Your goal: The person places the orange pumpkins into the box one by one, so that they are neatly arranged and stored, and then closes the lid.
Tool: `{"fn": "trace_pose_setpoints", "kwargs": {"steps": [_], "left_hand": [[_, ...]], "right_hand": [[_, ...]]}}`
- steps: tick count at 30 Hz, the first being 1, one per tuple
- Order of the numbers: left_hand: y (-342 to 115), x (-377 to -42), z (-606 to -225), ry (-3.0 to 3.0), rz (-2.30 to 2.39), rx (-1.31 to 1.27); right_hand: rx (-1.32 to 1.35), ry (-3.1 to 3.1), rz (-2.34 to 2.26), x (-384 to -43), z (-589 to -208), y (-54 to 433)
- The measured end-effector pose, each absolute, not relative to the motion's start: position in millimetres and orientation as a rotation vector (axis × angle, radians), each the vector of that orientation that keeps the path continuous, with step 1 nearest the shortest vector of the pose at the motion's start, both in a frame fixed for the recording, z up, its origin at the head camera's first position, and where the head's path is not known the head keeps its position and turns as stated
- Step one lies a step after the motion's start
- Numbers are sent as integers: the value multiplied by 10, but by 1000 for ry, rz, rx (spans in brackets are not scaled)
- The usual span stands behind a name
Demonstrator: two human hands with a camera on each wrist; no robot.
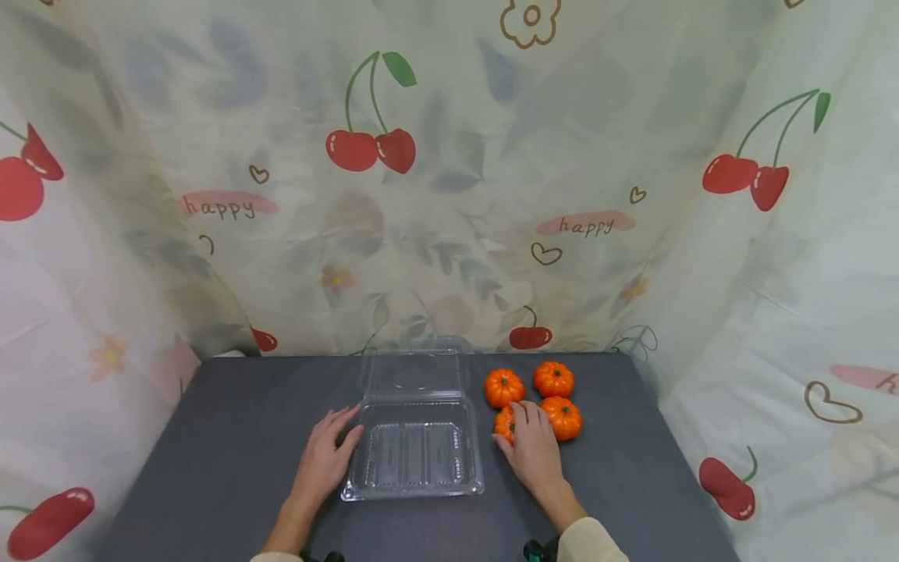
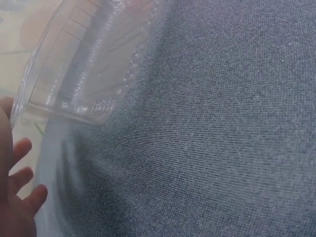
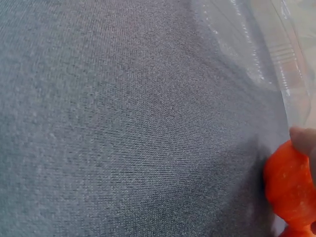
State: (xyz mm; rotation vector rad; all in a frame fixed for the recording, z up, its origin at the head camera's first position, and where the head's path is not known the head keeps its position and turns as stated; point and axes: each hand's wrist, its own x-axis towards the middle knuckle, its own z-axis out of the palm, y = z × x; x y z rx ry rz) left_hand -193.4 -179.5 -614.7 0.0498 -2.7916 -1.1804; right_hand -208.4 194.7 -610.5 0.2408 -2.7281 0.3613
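Note:
A clear plastic clamshell box [image 1: 410, 453] stands on the dark table with its lid [image 1: 414, 373] tipped back. My left hand [image 1: 330, 453] is at the box's left side, thumb and fingertips at the rim; the left wrist view shows its fingers [image 2: 35, 198] spread loosely. To the right of the box, my right hand [image 1: 534, 449] grips a small orange pumpkin [image 1: 502, 424], partly hidden beneath the fingers. The right wrist view has the thumb on this pumpkin [image 3: 291, 185]. Close around that hand sit further pumpkins: one at the back left [image 1: 503, 388], one at the back right [image 1: 554, 379], one beside the fingers [image 1: 563, 418].
Dark grey cloth covers the table [image 1: 232, 453]. A pale curtain [image 1: 449, 203] printed with cherries hangs behind the table and along both sides. The upright lid stands close to the back curtain.

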Motion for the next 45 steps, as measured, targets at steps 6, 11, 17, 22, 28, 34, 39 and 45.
{"fn": "trace_pose_setpoints", "kwargs": {"steps": [6, 11, 17, 22, 28, 34, 39, 45], "left_hand": [[-1775, -1929, -6154, -2747, -1244, 61], [-1744, -1922, -6159, -2696, -1333, 123], [-1735, -1925, -6175, -2633, -1479, 180], [-1743, -1917, -6180, -2619, -1602, 182], [-1753, -1896, -6207, -2573, -1750, 210], [-1752, -1878, -6304, -2432, -1892, 314], [-1721, -1867, -6342, -2340, -1984, 355], [-1706, -1838, -6361, -2218, -2102, 326]], "right_hand": [[251, -2717, 402, -2060, -6134, 1936], [241, -2746, 511, -2036, -6116, 1923], [197, -2771, 663, -2029, -6016, 1904], [245, -2694, 712, -2047, -5988, 1930], [281, -2644, 740, -2051, -5995, 1972], [146, -2739, 933, -2060, -5935, 1997], [-12, -2843, 1031, -2051, -5857, 1990], [-4, -2904, 983, -2039, -5814, 1984]]}}
